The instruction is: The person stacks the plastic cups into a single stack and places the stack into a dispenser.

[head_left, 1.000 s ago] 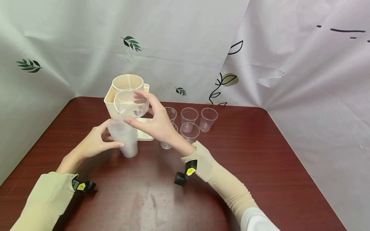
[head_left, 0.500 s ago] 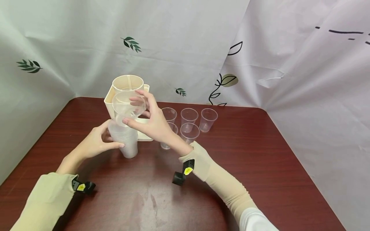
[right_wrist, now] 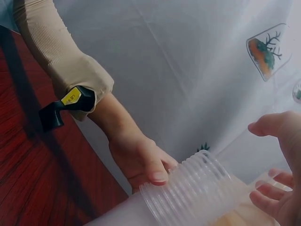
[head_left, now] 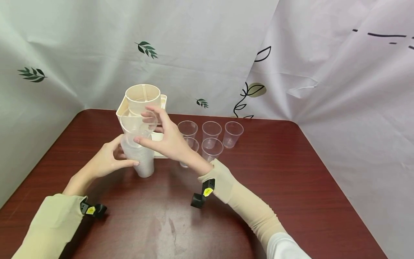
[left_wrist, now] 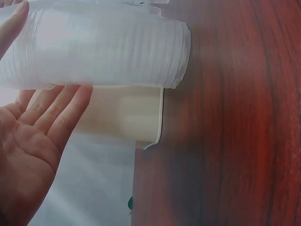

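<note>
My left hand (head_left: pixel 106 160) grips a tall stack of nested clear plastic cups (head_left: pixel 142 160), thumb on the near side. In the left wrist view the stack (left_wrist: pixel 103 47) lies across the fingers of the left hand (left_wrist: pixel 37 136). A single clear plastic cup (head_left: pixel 130 124) is held between thumb and fingers of my right hand (head_left: pixel 169 142), its lower part overlapping the stack's top in the head view. How deep it sits inside is hard to tell. The right wrist view has the right hand (right_wrist: pixel 287 165) beside the stack's rims (right_wrist: pixel 188 188).
Behind the stack stands a cream holder (head_left: pixel 143 94) with a round upper tube and a flat base. Several clear cups (head_left: pixel 233 133) stand upright in two rows right of it on the dark red table (head_left: pixel 291 180). A white patterned curtain (head_left: pixel 200 54) encloses the table.
My right hand has come down and slightly left, lowering the single cup from above the stack to its mouth. The left hand and stack have stayed in place.
</note>
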{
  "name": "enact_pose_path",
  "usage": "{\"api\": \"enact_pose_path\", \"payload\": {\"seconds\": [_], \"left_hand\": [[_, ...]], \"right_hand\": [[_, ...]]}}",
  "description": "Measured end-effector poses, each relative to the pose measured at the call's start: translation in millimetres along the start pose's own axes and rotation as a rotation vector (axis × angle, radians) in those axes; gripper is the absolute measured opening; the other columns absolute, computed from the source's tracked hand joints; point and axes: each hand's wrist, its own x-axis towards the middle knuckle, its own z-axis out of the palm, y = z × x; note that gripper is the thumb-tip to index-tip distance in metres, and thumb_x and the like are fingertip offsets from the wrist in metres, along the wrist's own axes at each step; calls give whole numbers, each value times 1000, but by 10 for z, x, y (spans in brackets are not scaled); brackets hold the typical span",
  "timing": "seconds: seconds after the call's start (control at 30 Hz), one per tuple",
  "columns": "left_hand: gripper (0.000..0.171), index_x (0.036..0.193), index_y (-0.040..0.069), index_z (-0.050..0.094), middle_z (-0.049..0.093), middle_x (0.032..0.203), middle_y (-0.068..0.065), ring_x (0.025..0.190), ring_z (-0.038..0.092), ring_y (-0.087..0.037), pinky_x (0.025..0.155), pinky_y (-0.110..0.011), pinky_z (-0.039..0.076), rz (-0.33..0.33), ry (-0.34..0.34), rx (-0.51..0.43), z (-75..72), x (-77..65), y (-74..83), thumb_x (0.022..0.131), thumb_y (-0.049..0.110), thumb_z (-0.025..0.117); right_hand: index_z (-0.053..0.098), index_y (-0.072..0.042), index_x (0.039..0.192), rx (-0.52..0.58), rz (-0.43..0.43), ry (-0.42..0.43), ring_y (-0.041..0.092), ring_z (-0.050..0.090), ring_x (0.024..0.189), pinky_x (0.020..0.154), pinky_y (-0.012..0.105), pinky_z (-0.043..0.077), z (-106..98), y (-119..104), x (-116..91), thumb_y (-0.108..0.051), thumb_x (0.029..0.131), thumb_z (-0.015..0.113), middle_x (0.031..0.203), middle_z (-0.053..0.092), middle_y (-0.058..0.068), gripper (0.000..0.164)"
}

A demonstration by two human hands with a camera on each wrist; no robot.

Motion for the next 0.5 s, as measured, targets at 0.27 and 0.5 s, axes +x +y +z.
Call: {"api": "enact_pose_path", "payload": {"seconds": [0.27,0.5], "left_hand": [[77,139,3,37,55,113,26,94,61,7,76,-13,53,-12,1,12,-7,0,6,76,3,80],[74,138,4,38,54,116,26,94,62,7,76,-13,54,-19,-6,10,-12,1,15,76,5,79]], "right_hand": [[30,-17,141,-30,11,-26,5,54,119,100,18,45,15,31,10,-15,81,76,133,56,5,76],[33,-18,140,-58,24,-52,7,55,120,99,15,43,28,72,14,-16,81,77,135,57,6,73]]}}
